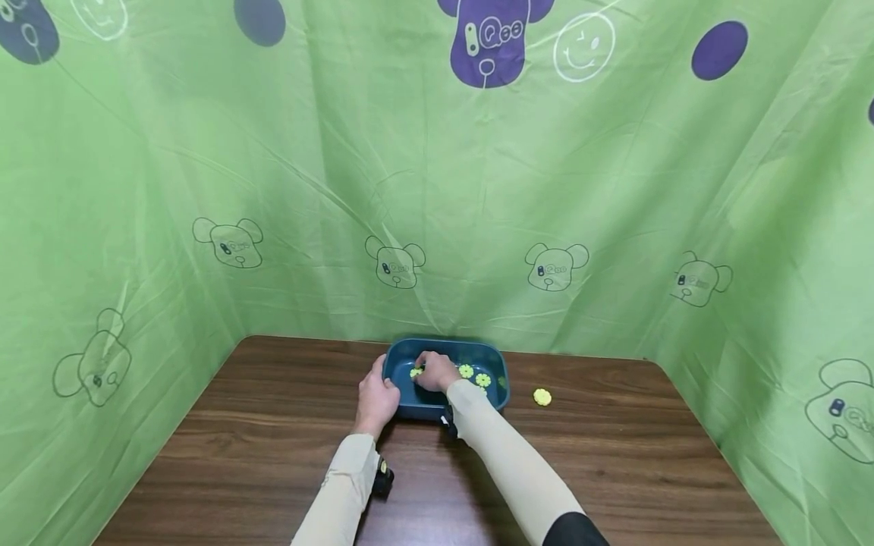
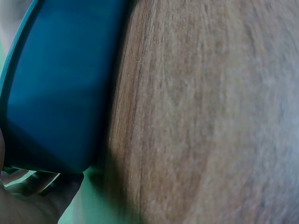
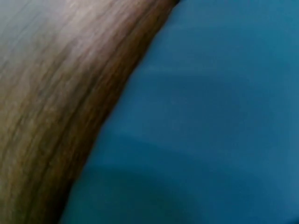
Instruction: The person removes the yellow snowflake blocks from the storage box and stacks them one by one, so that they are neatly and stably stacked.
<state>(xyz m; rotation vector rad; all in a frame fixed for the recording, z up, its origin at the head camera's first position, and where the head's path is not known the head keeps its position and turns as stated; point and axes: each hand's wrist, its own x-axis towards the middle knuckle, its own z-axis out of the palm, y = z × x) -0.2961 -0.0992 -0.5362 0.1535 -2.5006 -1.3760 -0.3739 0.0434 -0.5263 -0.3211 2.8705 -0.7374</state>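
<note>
A dark blue rectangular plastic tub stands near the far edge of the wooden table. My left hand grips its left end, the thumb toward the rim; in the left wrist view the fingers curl round the end wall. Over the rim, my right hand reaches down inside the tub. Its bent fingertips pinch a yellow flower-shaped piece. More such pieces, among them a flower piece and another flower piece, lie on the tub's floor at the right. The tub's outer wall fills most of the right wrist view.
One yellow flower-shaped piece lies on the table to the right of the tub. A green curtain with bear drawings hangs behind the table and along both sides. Each wrist carries a small black camera, such as the left wrist camera.
</note>
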